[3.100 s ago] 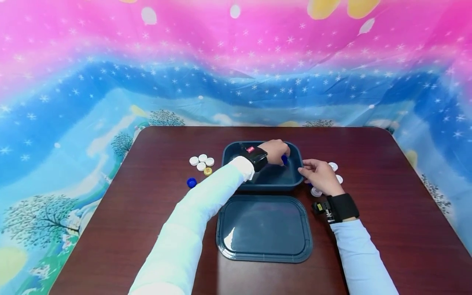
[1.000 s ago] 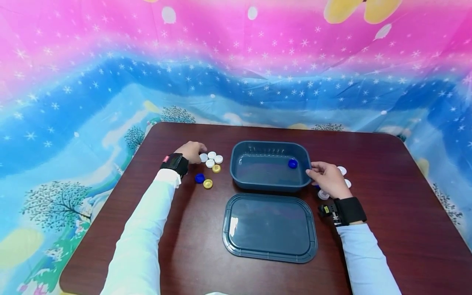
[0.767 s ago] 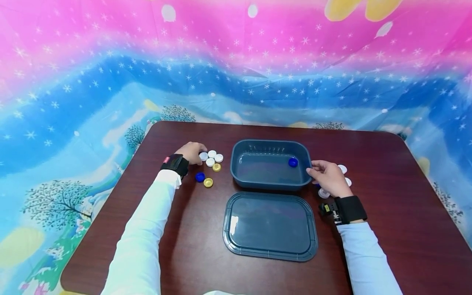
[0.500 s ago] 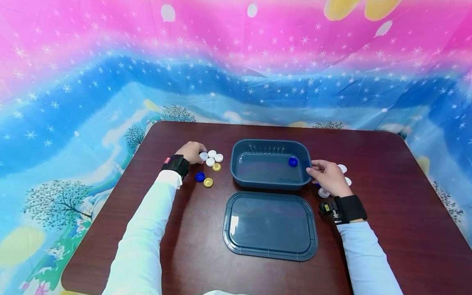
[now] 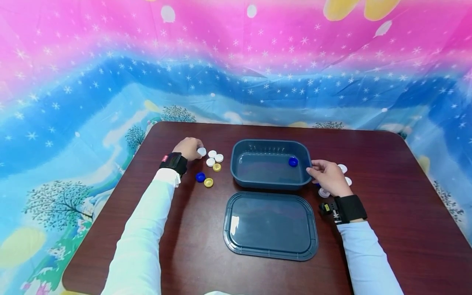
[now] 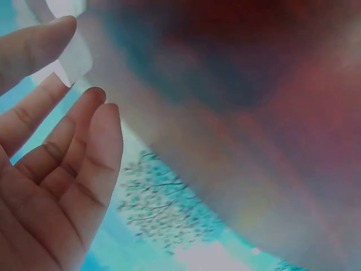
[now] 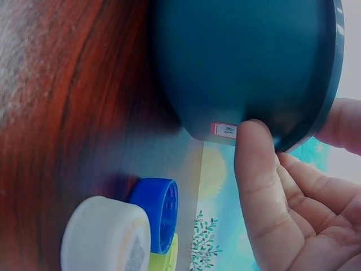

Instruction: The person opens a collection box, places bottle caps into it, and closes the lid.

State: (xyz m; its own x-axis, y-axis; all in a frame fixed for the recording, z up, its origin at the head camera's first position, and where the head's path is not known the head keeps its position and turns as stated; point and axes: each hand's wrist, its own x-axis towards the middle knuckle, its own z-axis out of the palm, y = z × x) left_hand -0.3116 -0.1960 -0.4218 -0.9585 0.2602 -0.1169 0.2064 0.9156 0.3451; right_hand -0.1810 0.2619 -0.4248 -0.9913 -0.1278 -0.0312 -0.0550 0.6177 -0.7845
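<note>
My left hand point(image 5: 189, 148) pinches a white bottle cap point(image 5: 201, 151) between thumb and fingers, just left of the other caps. In the left wrist view the white cap point(image 6: 79, 59) shows between the thumb and index finger. My right hand point(image 5: 328, 176) holds the right end of a dark blue-grey plastic box point(image 5: 271, 186). In the right wrist view its thumb point(image 7: 256, 169) presses the outer wall while a finger reaches over the rim. One blue bottle cap point(image 5: 293, 162) lies inside the box, near its right end.
Three white caps point(image 5: 212, 154), a yellow cap point(image 5: 216, 167), a blue cap point(image 5: 200, 177) and another yellow cap point(image 5: 208, 182) lie left of the box. In front lies its flat lid point(image 5: 270, 225). More caps point(image 5: 342, 168), partly hidden, lie behind my right hand.
My left hand let go of the blue cap in the box and moved left to the caps. It has now drawn a white cap slightly away from the cluster. The right hand stays at the box.
</note>
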